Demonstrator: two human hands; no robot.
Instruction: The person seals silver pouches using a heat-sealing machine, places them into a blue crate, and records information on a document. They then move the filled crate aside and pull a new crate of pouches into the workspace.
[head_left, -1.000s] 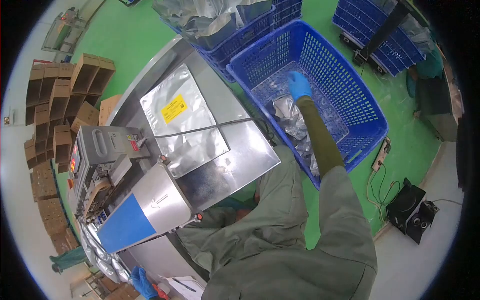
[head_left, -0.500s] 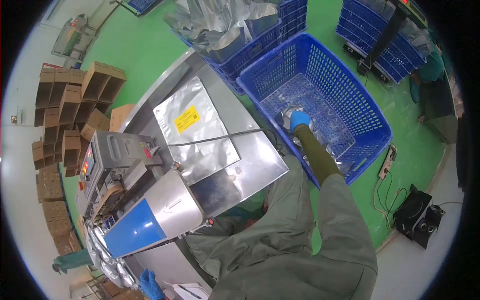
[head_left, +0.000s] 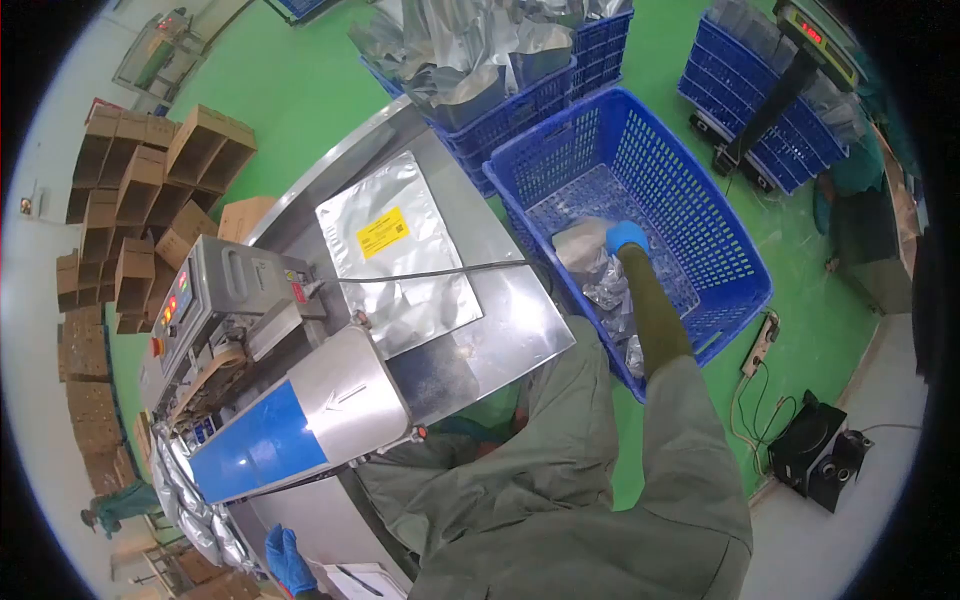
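Note:
My right hand (head_left: 626, 237), in a blue glove, reaches down into a blue plastic crate (head_left: 690, 190). Its fingers are closed at the edge of a silver foil bag (head_left: 580, 247); the grip itself is partly hidden. More crumpled foil bags (head_left: 608, 292) lie along the crate's near side, below that bag. My left hand (head_left: 288, 562), also gloved in blue, is low at the left beside the steel machine, fingers stretched out and holding nothing. A flat silver bag with a yellow label (head_left: 383, 232) rests on the steel table (head_left: 520, 335), a black cable across it.
A sealing machine (head_left: 235, 290) with a blue-and-steel conveyor (head_left: 300, 430) stands left of the table. Behind are crates of upright foil bags (head_left: 470, 60). At right are a scale (head_left: 815, 40), a power strip (head_left: 762, 345) and a black device (head_left: 820, 450). Cardboard boxes (head_left: 150, 190) are stacked far left.
The foil bag at my right hand has come up and shows more of its surface. My left hand has shifted slightly left and up. The whole view has moved a little.

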